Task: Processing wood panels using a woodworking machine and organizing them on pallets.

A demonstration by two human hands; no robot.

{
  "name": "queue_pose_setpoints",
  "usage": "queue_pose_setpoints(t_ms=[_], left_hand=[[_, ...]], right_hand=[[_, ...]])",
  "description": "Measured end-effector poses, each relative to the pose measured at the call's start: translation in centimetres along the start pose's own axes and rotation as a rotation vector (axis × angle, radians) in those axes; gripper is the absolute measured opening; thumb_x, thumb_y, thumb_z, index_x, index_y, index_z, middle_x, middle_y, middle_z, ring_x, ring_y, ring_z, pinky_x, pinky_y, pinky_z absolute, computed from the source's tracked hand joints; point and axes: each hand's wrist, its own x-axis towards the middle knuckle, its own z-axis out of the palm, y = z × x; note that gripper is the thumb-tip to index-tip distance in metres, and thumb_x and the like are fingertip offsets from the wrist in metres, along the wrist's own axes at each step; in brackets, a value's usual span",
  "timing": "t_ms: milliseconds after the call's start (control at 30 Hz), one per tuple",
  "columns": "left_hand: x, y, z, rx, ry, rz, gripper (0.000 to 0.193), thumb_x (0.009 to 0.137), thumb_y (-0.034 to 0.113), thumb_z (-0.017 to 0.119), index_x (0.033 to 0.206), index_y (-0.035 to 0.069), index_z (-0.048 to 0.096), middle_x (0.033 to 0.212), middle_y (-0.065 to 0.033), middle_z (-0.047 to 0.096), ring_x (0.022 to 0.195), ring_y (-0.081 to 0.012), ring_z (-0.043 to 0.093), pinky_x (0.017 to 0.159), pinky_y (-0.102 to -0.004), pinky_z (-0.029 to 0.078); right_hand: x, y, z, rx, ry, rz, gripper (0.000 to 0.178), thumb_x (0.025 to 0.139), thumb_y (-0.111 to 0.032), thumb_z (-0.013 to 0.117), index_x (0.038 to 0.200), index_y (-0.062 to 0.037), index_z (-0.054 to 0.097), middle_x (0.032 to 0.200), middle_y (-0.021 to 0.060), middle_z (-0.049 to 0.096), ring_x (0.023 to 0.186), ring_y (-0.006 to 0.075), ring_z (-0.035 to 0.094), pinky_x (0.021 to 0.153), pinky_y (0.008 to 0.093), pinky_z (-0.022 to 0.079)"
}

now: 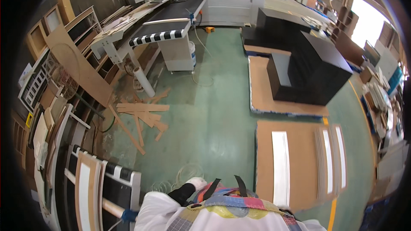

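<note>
My left hand [197, 183], in a white glove below a black cuff, is held in front of my body at the lower edge. It is close to the colourful patchwork apron [252, 203] that I wear, and whether it touches the cloth I cannot tell. Its fingers are too small and partly hidden to make out, and no held object shows. My right hand is out of the picture. Just beyond the left hand, loops of clear hose or cord [188, 174] lie on the green floor.
At right, a brown board-topped stack [299, 158] bears white strips; beyond it stand black panel stacks [319, 66]. Wood offcuts [143, 113] litter the floor at left. A striped-edge machine table [160, 32] stands ahead. A roller table [132, 188] with panels is at lower left.
</note>
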Motion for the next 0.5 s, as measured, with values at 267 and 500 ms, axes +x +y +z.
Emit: queue_pose_setpoints(t_ms=[267, 500], left_hand=[[18.9, -10.7, -5.0, 0.048, -0.122, -0.329, 0.049, 0.086, 0.049, 0.046, 0.115, 0.014, 0.064, 0.120, -0.0160, 0.061, 0.109, -0.0355, 0.058, 0.092, -0.0447, 0.046], [36.2, -6.3, -26.7, 0.033, -0.012, -0.337, 0.048, 0.086, 0.047, 0.045, 0.105, 0.010, 0.069, 0.114, -0.0171, 0.063, 0.105, -0.0339, 0.060, 0.091, -0.0444, 0.047]], right_hand=[[25.3, 1.8, -51.4, 0.515, 0.870, -0.051, 0.015, 0.080, -0.018, 0.057, 0.075, -0.0097, 0.069, 0.076, 0.0138, 0.068, 0.077, 0.0299, 0.068, 0.069, 0.0425, 0.055], [29.1, -5.1, -64.0, 0.721, 0.066, -0.306, 0.025, 0.085, -0.031, 0.055, 0.089, -0.0087, 0.066, 0.085, 0.0145, 0.069, 0.078, 0.0315, 0.066, 0.073, 0.0429, 0.053]])
